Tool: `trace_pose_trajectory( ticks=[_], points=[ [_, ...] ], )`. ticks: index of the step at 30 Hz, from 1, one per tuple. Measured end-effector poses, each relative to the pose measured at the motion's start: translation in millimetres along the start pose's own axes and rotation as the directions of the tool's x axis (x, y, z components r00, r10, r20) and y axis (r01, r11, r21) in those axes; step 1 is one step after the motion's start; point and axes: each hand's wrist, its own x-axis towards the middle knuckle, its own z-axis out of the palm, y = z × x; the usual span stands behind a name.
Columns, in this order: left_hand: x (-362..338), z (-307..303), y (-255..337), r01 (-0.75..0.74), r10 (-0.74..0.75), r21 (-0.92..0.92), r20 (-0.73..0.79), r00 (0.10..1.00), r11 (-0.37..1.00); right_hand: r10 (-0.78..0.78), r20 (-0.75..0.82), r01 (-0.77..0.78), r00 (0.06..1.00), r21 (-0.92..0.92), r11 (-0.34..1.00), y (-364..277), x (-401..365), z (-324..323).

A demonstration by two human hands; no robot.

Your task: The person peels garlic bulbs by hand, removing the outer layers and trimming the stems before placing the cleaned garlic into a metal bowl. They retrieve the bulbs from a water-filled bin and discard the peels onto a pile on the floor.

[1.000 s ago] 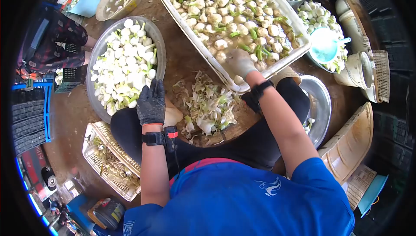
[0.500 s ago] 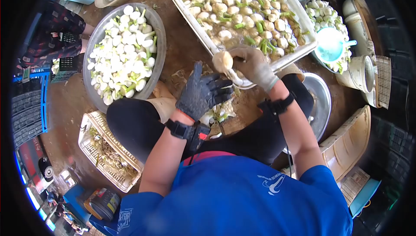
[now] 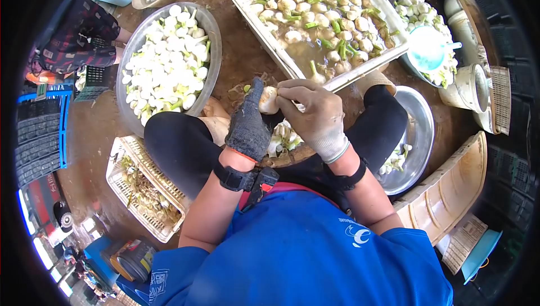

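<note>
Facing the rectangular tub (image 3: pixel 374 68) of garlic bulbs, we have the round plastic basin (image 3: pixel 214 30) left of it and the metal basin (image 3: pixel 419 154) nearer us, rightward. Before the tub's near corner, our dark-gloved left hand (image 3: pixel 247 129) and pale-gloved right hand (image 3: pixel 315 112) close their fingers on one garlic bulb (image 3: pixel 268 100).

left hand (image 3: pixel 248 129) upright near the frame's center, one dark-gloved finger extended upward, right hand (image 3: pixel 314 110) angled in from the right, pale-gloved fingers bent leftward, both forearms slanted inward from the lower frame
</note>
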Motion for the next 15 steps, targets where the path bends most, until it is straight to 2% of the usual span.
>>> trace_pose_trajectory(
  ticks=[1,2,3,4,5,6,7,8,9,10,11,12,13,14,15],
  points=[
    [-1,1,-2,-0.005,0.005,0.0,0.006,1.0,1.0,-0.047,-0.039,0.045,0.998,-0.03,0.999,-2,-1,4],
    [-3,2,-5,-0.057,0.065,0.107,-0.07,0.995,0.993,-0.053,-0.04,0.051,0.998,-0.033,0.998,-4,-2,6],
    [-4,2,-8,-0.1,0.132,0.214,-0.138,0.982,0.972,-0.029,-0.017,0.027,0.999,-0.08,0.996,-7,-4,7],
    [-4,-10,-10,-0.105,0.135,0.211,-0.13,0.982,0.972,-0.005,0.006,0.005,1.0,-0.128,0.992,-9,-5,8],
    [-2,-32,-11,-0.284,0.322,0.621,0.054,0.945,0.731,-0.029,-0.022,0.026,0.999,-0.138,0.99,-6,-8,12],
    [-3,-35,-10,-0.427,0.394,0.853,0.297,0.87,0.3,-0.034,-0.024,0.03,0.999,-0.142,0.989,-6,-9,14],
    [2,-36,-9,-0.309,0.311,0.687,0.125,0.942,0.658,-0.045,-0.036,0.041,0.998,-0.119,0.992,-5,-10,15],
    [-4,-42,-5,-0.31,0.312,0.687,0.127,0.942,0.657,-0.055,-0.048,0.051,0.997,-0.095,0.994,-7,-11,16],
    [-25,-22,8,-0.408,0.31,0.881,0.329,0.892,0.239,-0.072,-0.046,0.071,0.996,-0.02,0.997,-10,-11,13],
    [-37,-13,17,-0.458,0.21,0.859,0.503,0.838,-0.229,-0.073,-0.048,0.073,0.996,-0.019,0.997,-7,-9,10],
    [-38,-17,20,-0.498,0.162,0.8,0.57,0.806,-0.335,-0.061,-0.05,0.06,0.997,-0.019,0.998,0,-2,6],
    [-39,-19,25,-0.499,0.162,0.798,0.571,0.804,-0.336,-0.049,-0.052,0.048,0.997,-0.019,0.999,9,6,2],
    [-40,-21,29,-0.276,-0.039,0.778,0.36,0.932,0.565,0.063,-0.076,-0.071,0.995,-0.113,0.991,29,18,0],
    [-41,-22,31,0.315,-0.354,0.166,0.352,0.866,0.934,0.171,-0.111,-0.19,0.979,-0.203,0.96,53,28,-1],
    [-47,-12,27,0.237,-0.269,0.176,0.19,0.944,0.955,0.244,-0.156,-0.272,0.957,-0.192,0.943,69,31,-2]
  ],
)
